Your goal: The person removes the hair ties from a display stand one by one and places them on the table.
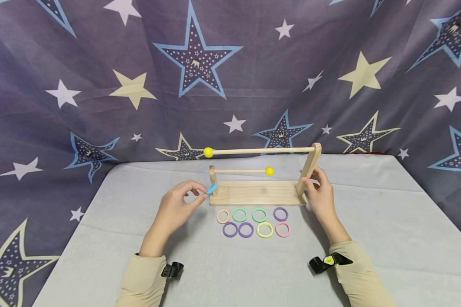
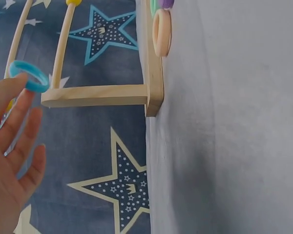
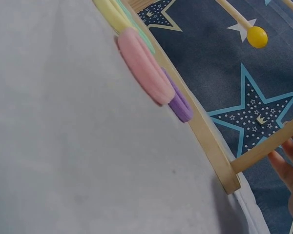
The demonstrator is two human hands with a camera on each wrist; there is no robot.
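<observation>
The left hand [image 1: 176, 209] pinches a small blue plastic ring [image 1: 212, 188] beside the wooden two-rod rack [image 1: 258, 192]. The right hand [image 1: 319, 194] grips the rack's tall upright post [image 1: 309, 168].

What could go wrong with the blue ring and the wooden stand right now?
The blue ring is only pinched at the fingertips of the left hand, so it might slip and drop onto the table. The right hand holds just the tall post of the wooden stand; a bump could slide the stand into the loose rings lying right in front of it.
</observation>
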